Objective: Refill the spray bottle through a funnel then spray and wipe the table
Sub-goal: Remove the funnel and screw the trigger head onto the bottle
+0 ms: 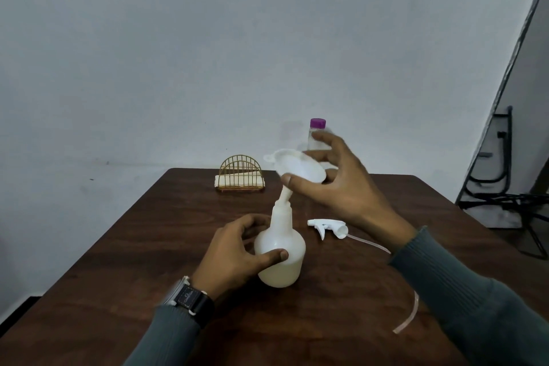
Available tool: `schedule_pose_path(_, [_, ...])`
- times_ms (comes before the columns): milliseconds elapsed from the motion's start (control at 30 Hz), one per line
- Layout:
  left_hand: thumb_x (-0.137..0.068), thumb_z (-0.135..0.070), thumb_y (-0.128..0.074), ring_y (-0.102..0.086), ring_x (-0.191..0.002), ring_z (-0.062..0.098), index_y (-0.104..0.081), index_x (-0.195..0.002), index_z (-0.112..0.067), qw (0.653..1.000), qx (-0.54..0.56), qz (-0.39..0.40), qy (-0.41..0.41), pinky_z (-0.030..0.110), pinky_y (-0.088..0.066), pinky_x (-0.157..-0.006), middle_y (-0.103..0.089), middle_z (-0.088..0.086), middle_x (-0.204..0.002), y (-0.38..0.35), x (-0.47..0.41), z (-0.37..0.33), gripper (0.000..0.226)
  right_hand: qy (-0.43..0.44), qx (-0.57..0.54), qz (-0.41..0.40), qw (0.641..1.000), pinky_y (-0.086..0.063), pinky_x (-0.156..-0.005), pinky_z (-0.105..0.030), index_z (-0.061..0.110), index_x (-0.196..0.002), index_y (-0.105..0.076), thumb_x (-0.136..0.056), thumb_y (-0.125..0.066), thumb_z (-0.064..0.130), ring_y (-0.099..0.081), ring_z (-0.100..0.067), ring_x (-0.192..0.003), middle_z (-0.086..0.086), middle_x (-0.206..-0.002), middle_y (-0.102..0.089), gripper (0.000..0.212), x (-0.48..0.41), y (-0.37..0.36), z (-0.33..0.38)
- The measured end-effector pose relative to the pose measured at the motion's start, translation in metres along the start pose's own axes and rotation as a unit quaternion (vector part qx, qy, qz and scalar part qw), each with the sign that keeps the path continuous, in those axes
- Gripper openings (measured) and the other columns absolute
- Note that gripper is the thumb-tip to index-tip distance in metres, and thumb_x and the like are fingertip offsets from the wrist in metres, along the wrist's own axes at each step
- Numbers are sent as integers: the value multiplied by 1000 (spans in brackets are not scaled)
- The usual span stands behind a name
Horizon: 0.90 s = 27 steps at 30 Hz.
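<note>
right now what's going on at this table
A person is setting up a refill. The left hand grips the white spray bottle standing on the table, while the right hand holds a white funnel, tilted, its spout at the bottle's open neck. The trigger head lies beside it. The purple-capped bottle behind has its cap on.

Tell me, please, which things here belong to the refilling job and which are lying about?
Job: translucent white plastic spray bottle, white plastic funnel, white trigger spray head, clear purple-capped bottle, white napkins in gold wire holder, brown wooden table.
Lying about: pale plastic strip, black metal frame.
</note>
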<state>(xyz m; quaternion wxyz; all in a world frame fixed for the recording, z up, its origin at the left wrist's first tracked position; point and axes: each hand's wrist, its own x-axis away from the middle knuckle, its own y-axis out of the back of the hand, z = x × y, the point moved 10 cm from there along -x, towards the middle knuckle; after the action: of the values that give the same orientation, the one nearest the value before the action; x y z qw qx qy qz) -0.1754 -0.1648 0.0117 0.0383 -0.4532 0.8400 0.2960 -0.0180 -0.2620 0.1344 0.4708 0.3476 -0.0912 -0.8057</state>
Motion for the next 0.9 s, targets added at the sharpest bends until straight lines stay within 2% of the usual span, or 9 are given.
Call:
schedule_pose_path(67, [-60,-56,-90,-63,-116,-2,-62,-116,-44,1000,1,-1,1,27,-56,-97,-68,-22,-120,0,0,1,64,4,-17,-10,1000,-58,-94,-37,47,-144,-38,-62,-80,70,-68,-6,-109,17,-125,-65,95,-2,4,4])
schedule_pose_path(300, [-54,-62,-87,-65,-115,-2,-66,-118,-37,1000,7,-6,-9,31,-58,-96,-70,-19,-119,1,0,0,72,-51,67,101,991,-51,-102,-36,42,-155,-28,-67,-79,67,-64,-2,-110,23,-119,-62,105,0,-10,-15])
schedule_pose_path(400, [-58,-56,-90,-64,-113,-5,-66,-117,-38,1000,-2,2,-8,27,-58,-95,-70,-19,-118,0,-1,-2,67,-47,106,131,985,-51,-103,-39,50,-154,-28,-63,-78,67,-64,-5,-109,21,-119,-60,105,-4,-10,-10])
schedule_pose_path(467, [-62,-49,-92,-63,-111,-9,-64,-116,-40,1000,-10,4,-10,22,-57,-94,-69,-22,-117,1,-2,-4,62,-32,116,126,985,-52,-98,-36,54,-152,-30,-69,-80,60,-62,-8,-108,18,-121,-57,97,-10,-8,-1])
schedule_pose_path(600, [-62,-50,-91,-63,-111,-9,-65,-117,-39,1000,-15,7,-8,19,-57,-91,-69,-22,-118,1,-2,-4,63,-32,104,127,986,-45,-92,-30,53,-153,-33,-73,-73,52,-58,-8,-109,13,-122,-58,89,-23,-4,11])
schedule_pose_path(667, [-63,-47,-93,-64,-111,-7,-65,-120,-35,1000,-10,5,-6,16,-56,-89,-70,-19,-119,1,-1,-4,65,-44,107,150,982,-42,-94,-29,53,-153,-34,-68,-68,50,-55,-9,-112,12,-124,-56,91,-24,-4,8])
schedule_pose_path(733, [-64,-41,-94,-63,-110,-10,-63,-117,-39,1000,-6,5,-8,10,-54,-84,-69,-19,-117,0,-1,-5,60,-51,101,166,980,-41,-97,-30,57,-150,-36,-66,-66,47,-51,-10,-116,11,-127,-52,90,-21,-3,2])
schedule_pose_path(900, [-64,-38,-94,-65,-108,-9,-65,-118,-34,1000,3,8,-6,11,-54,-85,-71,-18,-116,0,-2,-6,61,-70,50,170,982,-39,-93,-24,55,-142,-50,-64,-68,40,-50,-1,-108,24,-106,-51,82,-13,7,-9])
